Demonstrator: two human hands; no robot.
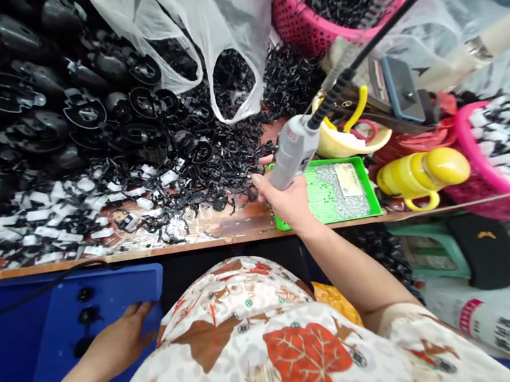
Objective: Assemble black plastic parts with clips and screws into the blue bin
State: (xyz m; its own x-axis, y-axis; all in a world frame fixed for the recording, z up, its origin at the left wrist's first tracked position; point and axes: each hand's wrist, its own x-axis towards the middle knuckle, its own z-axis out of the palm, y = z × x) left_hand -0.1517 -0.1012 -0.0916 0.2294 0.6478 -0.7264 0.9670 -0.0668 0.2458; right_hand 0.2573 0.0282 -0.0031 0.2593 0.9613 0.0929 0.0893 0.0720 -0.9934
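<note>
The right hand [289, 201] is clenched around the grey barrel of an electric screwdriver [294, 145], held tilted at the front edge of the surface [222, 229], with its black cable [400, 7] running up and away to the right. Its tip is hidden behind the hand, so I cannot tell what it touches. Just beside the hand, to the right, a green tray [366, 198] holds a heap of small silvery screws [336, 193] and a little card.

The left hand [121, 340] rests low at the person's lap, fingers [140, 309] loose and flat on the edge of a blue plastic panel [102, 301] carrying a row of small black parts [87, 317]; it grasps nothing.

To work well here, I judge the driver should stay plumb over the screw head before the trigger is pressed, and the left hand should steady the panel so that it cannot shift.

On the surface lie scattered black clips [214, 178], white plastic pieces [44, 219] and, further back, piled black housings [75, 110]. A clear bag [207, 23], two pink baskets [307, 32] and a yellow bottle [421, 173] stand around
</note>
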